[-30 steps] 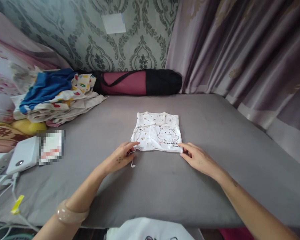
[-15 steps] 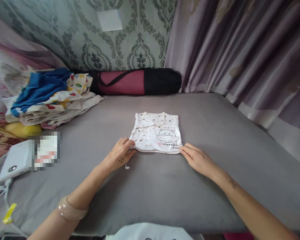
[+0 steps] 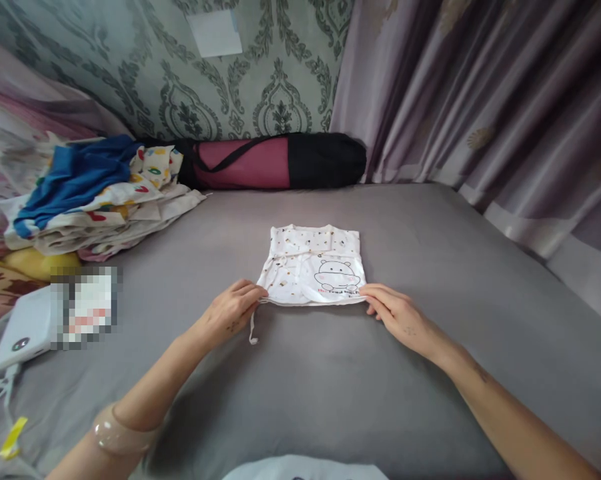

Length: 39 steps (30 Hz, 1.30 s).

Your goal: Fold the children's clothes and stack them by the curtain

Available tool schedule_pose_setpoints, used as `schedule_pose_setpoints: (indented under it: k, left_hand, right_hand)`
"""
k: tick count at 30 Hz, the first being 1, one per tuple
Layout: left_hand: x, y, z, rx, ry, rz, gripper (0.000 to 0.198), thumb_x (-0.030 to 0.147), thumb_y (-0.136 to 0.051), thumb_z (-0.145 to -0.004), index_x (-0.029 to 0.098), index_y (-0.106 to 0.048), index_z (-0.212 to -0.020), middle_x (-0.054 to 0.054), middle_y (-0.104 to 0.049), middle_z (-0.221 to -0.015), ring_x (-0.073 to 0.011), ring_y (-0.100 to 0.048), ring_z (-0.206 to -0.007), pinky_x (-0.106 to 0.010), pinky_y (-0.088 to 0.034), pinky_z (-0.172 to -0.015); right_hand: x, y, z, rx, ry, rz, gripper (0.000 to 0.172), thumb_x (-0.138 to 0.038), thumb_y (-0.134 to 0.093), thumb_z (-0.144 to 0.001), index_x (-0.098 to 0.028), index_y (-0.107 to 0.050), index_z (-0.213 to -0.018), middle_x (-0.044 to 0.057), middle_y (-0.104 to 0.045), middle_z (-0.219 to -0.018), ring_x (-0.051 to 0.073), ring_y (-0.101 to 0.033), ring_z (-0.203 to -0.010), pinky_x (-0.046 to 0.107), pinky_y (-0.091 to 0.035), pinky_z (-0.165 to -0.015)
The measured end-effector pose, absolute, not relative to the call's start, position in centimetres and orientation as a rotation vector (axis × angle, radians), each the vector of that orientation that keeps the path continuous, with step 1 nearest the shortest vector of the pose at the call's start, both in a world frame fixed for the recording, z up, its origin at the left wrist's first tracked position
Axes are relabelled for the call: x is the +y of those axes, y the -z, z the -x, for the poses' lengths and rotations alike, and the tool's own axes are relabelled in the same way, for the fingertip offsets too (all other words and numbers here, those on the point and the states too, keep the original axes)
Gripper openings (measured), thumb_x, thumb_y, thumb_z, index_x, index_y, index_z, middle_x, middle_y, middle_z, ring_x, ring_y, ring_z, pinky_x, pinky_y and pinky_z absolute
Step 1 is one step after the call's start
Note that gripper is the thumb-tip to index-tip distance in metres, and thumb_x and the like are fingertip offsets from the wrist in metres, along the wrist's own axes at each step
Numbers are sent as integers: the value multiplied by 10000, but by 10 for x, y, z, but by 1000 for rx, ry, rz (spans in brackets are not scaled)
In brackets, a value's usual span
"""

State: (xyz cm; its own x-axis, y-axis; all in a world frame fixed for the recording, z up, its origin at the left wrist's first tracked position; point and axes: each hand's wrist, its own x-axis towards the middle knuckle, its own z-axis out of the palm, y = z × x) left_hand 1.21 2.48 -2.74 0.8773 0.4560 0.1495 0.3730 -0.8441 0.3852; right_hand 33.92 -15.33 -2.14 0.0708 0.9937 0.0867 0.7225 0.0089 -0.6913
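Observation:
A small white baby garment [image 3: 300, 270] with tiny printed dots and a cartoon animal face lies folded on the grey bed sheet [image 3: 320, 373]. My left hand [image 3: 236, 305] pinches its near left corner, and a thin tie string [image 3: 253, 330] dangles beside those fingers. At the near right corner, my right hand [image 3: 393, 313] grips the edge between thumb and fingers. The near edge is stretched fairly straight between both hands. The fingertips are partly hidden by the hands and the cloth.
Heaped clothes [image 3: 80, 187], blue and patterned, lie at the far left. A maroon and black roll bag [image 3: 250, 163] rests against the wall. At left sits a white power bank [image 3: 27, 327] with cables. Purple curtains [image 3: 455, 87] hang along the right side.
Both hands have shifted slightly outward, drawing the garment's near edge a little wider. The tie string hangs more freely by my left hand. The view has moved slightly.

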Motion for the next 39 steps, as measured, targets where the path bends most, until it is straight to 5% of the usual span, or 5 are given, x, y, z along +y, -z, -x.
schedule_pose_setpoints:
  k: [7,12,19,32,39]
  left_hand:
    - [23,27,-15,631,-377,-2524,337,218,-321,-965,214,-589,-1170,-112,-614,-1176,-157,-638,-904,-261,-503,-794]
    - [31,27,-20,775,-462,-2366,370,332,-474,-919,223,-518,-1270,-35,-656,-905,-134,-606,-740,-242,-498,-706]
    - [57,7,-41,844,-645,-2202,245,412,-596,-844,195,-684,-918,-22,-633,-802,-129,-539,-706,-229,-445,-643]
    - [126,37,-124,1037,-945,-1592,267,334,-546,-799,148,-610,-981,25,-563,-653,-100,-491,-548,-192,-354,-513]
    - [143,54,-139,1330,-911,-2015,302,272,-431,-907,183,-636,-1111,-34,-653,-798,-168,-601,-766,-256,-439,-721]
  right_hand:
    - [-156,26,-339,-1784,-494,1772,329,-221,-389,-931,-249,-585,-1193,69,-621,-1210,176,-635,-1015,305,-517,-886]
    - [-151,28,-340,-1773,-437,1823,279,-243,-431,-921,-259,-612,-1133,61,-651,-1123,188,-642,-953,321,-523,-835]
    - [-123,14,-349,-1640,-388,1792,161,-295,-508,-886,-238,-657,-902,44,-665,-1023,181,-636,-925,308,-500,-849]
    - [-19,39,-377,-1169,-216,1943,329,-335,-441,-853,-176,-629,-1071,96,-721,-931,234,-661,-864,349,-507,-793]
    - [5,41,-376,-1223,-90,2177,391,-315,-363,-952,-174,-567,-1255,131,-692,-1114,257,-635,-1019,338,-463,-853]
